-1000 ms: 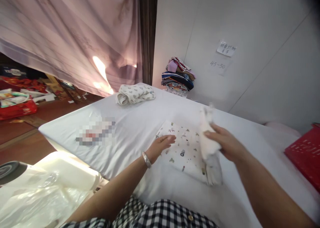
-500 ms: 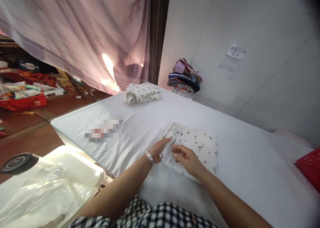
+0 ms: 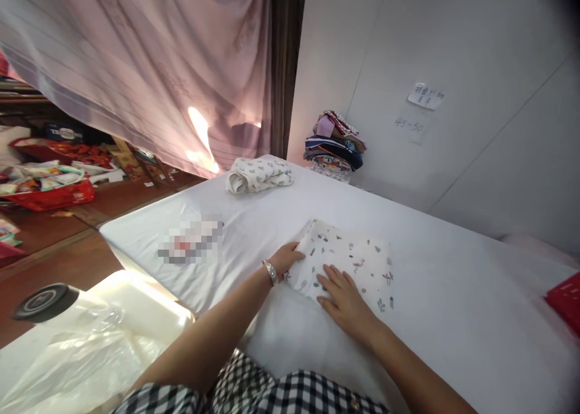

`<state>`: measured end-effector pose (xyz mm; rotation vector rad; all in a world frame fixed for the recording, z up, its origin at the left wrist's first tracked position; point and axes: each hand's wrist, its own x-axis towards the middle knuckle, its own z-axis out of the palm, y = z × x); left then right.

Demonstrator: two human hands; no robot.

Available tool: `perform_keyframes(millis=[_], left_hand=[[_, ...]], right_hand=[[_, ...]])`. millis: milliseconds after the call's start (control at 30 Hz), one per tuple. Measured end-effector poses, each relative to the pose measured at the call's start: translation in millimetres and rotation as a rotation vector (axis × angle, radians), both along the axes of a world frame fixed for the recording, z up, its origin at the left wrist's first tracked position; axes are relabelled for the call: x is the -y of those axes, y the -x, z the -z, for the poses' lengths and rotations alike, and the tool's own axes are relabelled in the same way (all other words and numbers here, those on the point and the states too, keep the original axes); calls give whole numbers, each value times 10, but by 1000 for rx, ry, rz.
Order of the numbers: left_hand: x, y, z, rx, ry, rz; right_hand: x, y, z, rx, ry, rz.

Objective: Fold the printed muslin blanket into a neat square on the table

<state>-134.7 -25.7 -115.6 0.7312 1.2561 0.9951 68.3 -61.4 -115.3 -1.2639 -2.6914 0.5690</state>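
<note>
A folded white cloth (image 3: 369,266) with a small print of flamingos, plants and other little shapes lies flat on the white-covered table. My left hand (image 3: 286,260), with a silver band at the wrist, grips the cloth's left edge; part of its fingers is hidden at that edge. Spread flat on the near middle of the cloth is my right hand (image 3: 345,299), its fingers apart and holding nothing. Farther back on the table rests a loosely rolled white cloth (image 3: 260,175) with a grey print, out of reach of both hands.
A stack of folded fabrics (image 3: 334,145) stands by the wall at the table's far corner. To the left is a blurred-out item (image 3: 190,240). A black-capped container (image 3: 45,302) and clear plastic (image 3: 90,365) are at near left; a red basket (image 3: 566,302) is at right.
My right hand has gone from curled fingers above the cloth to lying flat and spread on it. The left hand has shifted slightly along the left edge, and the cloth looks flatter there.
</note>
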Motion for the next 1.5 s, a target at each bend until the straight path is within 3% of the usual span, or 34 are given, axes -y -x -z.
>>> perform_keyframes(millis=[133,400,633,800,900,1000,1167,1300,1367,1500], left_hand=[[-10,8,65,-45,-29,-6],[-9,19,7,-71,-105,56],[-25,95,49,-560,-215,101],[-39,91,45,-661,-244,121],[-48,94,23,-585,-223,123],[-40,68,-81,-361,-193,119],[-5,-98,-432,16,-187,154],[27,-263,-669,59,-174,79],[64,-329,-762,62,-169,62],[143,-389,-888,169,-255,221]], right_hand=[[7,-12,48,18,16,2],[99,-6,-49,-6,-14,-10],[128,-26,-30,2,-6,-59],[127,-26,46,-20,-37,-63],[132,-29,49,-59,-3,-48],[115,-10,0,-152,64,17],[57,157,-149,-397,154,173],[8,338,-203,-594,196,286],[-26,381,-211,-750,188,362],[-134,238,-311,-1230,332,565]])
